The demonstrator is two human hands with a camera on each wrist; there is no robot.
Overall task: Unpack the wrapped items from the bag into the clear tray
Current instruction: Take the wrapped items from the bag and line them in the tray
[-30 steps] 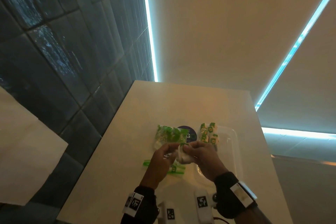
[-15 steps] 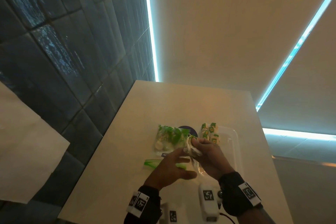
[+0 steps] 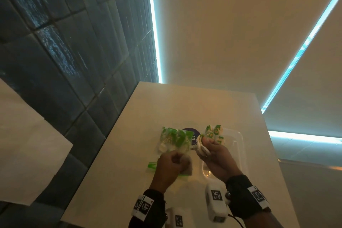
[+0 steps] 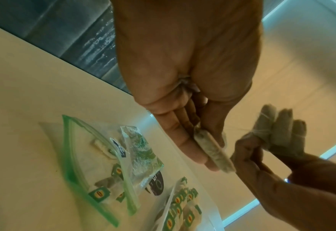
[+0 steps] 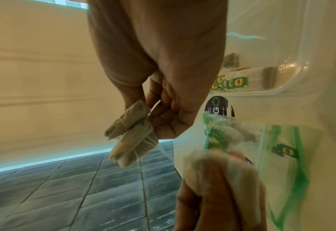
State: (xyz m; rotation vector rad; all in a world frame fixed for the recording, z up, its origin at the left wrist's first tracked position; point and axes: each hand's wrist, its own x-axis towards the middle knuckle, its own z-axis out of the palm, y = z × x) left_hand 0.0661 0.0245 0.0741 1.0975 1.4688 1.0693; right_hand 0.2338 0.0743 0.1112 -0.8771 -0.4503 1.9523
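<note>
While left hand (image 3: 171, 167) covers bag (image 3: 174, 139) mouth, contents unclear.

The zip bag (image 4: 96, 168) is looking like thin clear plastic, glossy and wrinkled, with a green seal strip. At 3 o'clock of it the tray (image 3: 238, 146) is showing smooth, transparent, shiny plastic. The tea bags (image 5: 131, 136) are appearing as matt, fibrous paper tied with thin string. The table (image 3: 185, 105) is looking smooth and matt.
</note>
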